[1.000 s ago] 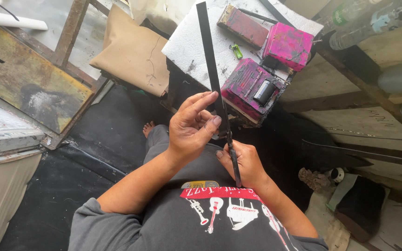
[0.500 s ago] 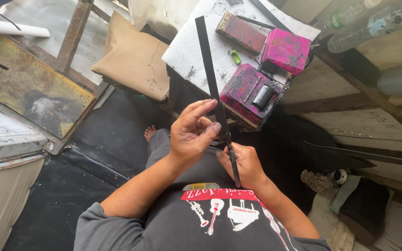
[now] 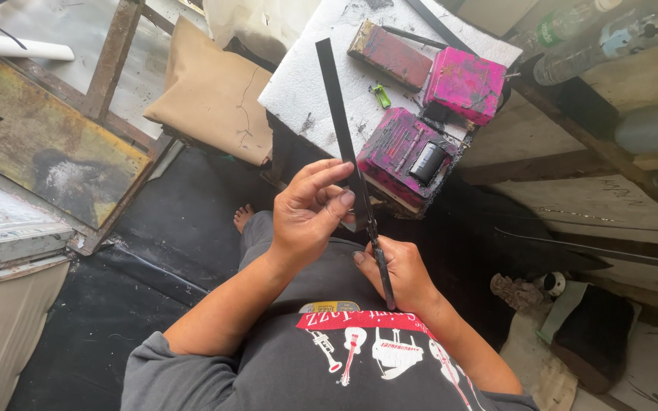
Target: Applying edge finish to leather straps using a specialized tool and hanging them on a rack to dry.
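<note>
Below the white foam slab, the left hand pinches a long black strip at its middle while the right hand is clamped round its lower end. The strip could slip or swing into the pink-stained boxes just beyond; a tan cushion lies left of the slab.

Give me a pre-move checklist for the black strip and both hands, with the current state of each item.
1. Right hand grips the lower end of the long black strip: ok.
2. Left hand fingers pinch the strip at mid-length: ok.
3. Strip's upper end free, above the white foam board: ok.
4. Strip clear of the pink-stained box: cannot tell, they overlap in view.
5. Strip's edge condition: cannot tell.
</note>
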